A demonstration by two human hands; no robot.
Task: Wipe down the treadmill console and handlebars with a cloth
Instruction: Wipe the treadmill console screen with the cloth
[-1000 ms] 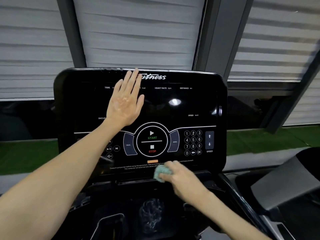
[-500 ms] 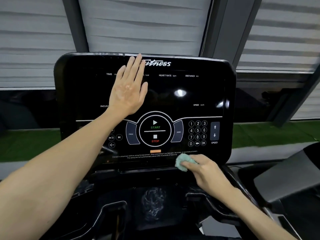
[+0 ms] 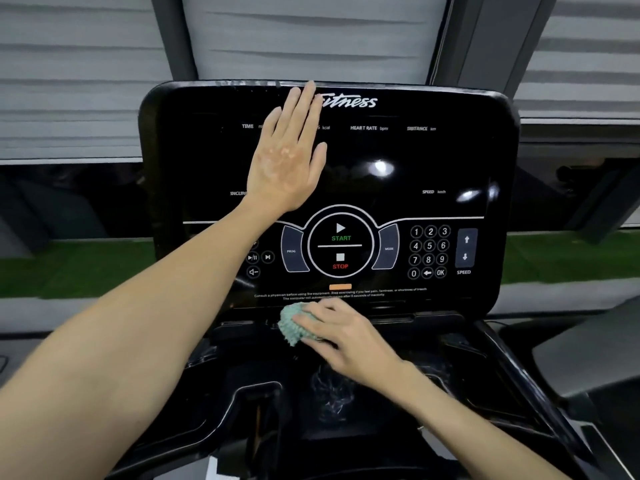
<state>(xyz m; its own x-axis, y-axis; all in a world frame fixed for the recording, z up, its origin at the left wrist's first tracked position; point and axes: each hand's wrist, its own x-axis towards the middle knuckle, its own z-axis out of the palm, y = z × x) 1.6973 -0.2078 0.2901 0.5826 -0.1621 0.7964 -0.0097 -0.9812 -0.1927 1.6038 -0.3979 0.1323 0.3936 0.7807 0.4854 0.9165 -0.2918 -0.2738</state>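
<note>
Step in hand, by the look: wiping the console (image 3: 415, 161), bottom strip. Grips bunched teal cloth (image 3: 292, 325) in right hand (image 3: 349, 332), fingers curled over it, just below the START/STOP ring (image 3: 340, 245), at the fine-print line and against the lip under it. Presses left hand (image 3: 287, 161) flat on the glass up-left of the ring, fingers straight and close together, thumb a little apart, fingertips reaching the top edge beside the logo. Seems to brace the panel, not to wipe.

Progress, as a guess: early to mid. Cannot tell cleaned glass from uncleaned. Likely not yet on handlebars; cannot pick them out in the dark moulding well below the ring.

Next move probably calls for sweeping the cloth sideways along the strip or up over the ring, with light pressure. Risks pressing START, the number keypad (image 3: 428, 252) right of the ring, or the speed arrows (image 3: 466, 248) further right. Needs left hand lifted to reach the patch under it.

Around:
- media buttons (image 3: 259, 258) left of the ring, partly hidden by the left forearm
- orange tab (image 3: 340, 286) directly below the ring, just above the cloth
- recessed tray (image 3: 332, 393) well below the ring, holding something crinkly, unclear what
- grey slatted blinds (image 3: 311, 36) above and behind the ring
- green strip (image 3: 69, 268) far left at ring height
</note>
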